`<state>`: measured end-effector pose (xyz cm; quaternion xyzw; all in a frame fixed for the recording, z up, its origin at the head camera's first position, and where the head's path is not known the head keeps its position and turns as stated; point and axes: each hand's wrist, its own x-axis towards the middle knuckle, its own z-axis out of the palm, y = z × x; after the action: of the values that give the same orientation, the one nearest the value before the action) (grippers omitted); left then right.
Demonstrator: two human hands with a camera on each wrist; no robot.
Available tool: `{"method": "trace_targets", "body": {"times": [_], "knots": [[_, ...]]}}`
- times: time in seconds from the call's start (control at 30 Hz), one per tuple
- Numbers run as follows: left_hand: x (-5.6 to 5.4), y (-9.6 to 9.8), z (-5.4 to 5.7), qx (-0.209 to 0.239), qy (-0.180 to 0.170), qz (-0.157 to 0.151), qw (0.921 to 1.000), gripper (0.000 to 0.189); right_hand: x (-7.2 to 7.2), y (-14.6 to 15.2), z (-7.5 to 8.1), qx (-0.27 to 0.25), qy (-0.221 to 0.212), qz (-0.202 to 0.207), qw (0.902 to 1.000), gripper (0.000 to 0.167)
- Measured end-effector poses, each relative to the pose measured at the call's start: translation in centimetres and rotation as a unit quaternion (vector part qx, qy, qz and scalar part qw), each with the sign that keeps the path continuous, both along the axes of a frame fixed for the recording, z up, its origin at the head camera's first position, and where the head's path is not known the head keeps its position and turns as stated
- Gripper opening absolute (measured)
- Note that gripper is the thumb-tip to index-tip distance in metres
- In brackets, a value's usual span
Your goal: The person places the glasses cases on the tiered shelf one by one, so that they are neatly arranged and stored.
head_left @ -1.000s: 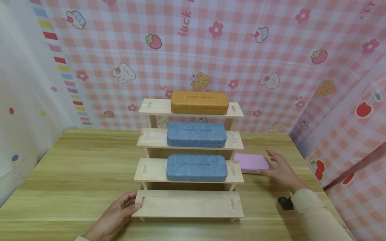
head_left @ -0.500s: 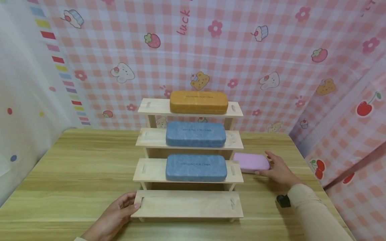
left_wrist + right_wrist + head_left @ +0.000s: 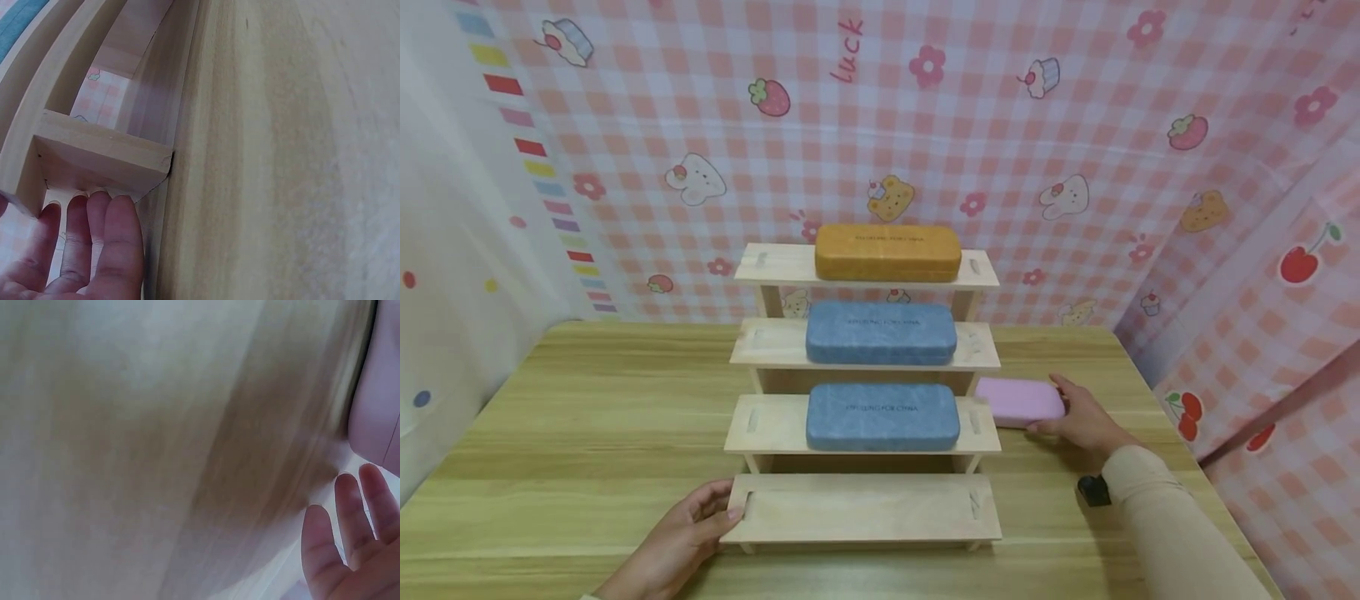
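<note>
A stepped wooden display stand [image 3: 861,512] bears a yellow glasses case [image 3: 887,252] on its top step and two blue cases, an upper [image 3: 880,333] and a lower [image 3: 882,417], on the steps below. My left hand [image 3: 688,529] holds the left end of the bottom step, thumb on top. In the left wrist view, the fingers [image 3: 122,231] reach the wooden leg [image 3: 103,153] beneath. A pink case [image 3: 1022,400] lies on the table right of the stand. My right hand [image 3: 1078,421] is around its right end; the right wrist view shows extended fingers [image 3: 353,506] just beside it.
The wood-grain table [image 3: 602,417] reaches back to a pink checked cloth [image 3: 850,142], with another cloth hanging at the right [image 3: 1285,350]. A small black object [image 3: 1093,491] shows beside the right sleeve [image 3: 1157,508].
My right hand has moved closer around the right end of the pink case. The left hand stays on the stand. The whole head view has shifted slightly.
</note>
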<state>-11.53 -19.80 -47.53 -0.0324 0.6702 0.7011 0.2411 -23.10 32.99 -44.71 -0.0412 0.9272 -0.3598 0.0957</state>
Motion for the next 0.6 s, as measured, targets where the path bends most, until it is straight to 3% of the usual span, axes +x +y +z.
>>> {"method": "trace_targets", "body": {"times": [0.27, 0.6], "knots": [[0.02, -0.02, 0.05, -0.001, 0.001, -0.002, 1.0, 0.066, -0.27, -0.38, 0.06, 0.014, 0.01, 0.012, 0.9998, 0.1], [0.0, -0.06, 0.04, -0.005, 0.0, -0.003, 1.0, 0.066, -0.16, -0.73, 0.11, 0.021, 0.014, -0.001, 0.9997, 0.082]]}}
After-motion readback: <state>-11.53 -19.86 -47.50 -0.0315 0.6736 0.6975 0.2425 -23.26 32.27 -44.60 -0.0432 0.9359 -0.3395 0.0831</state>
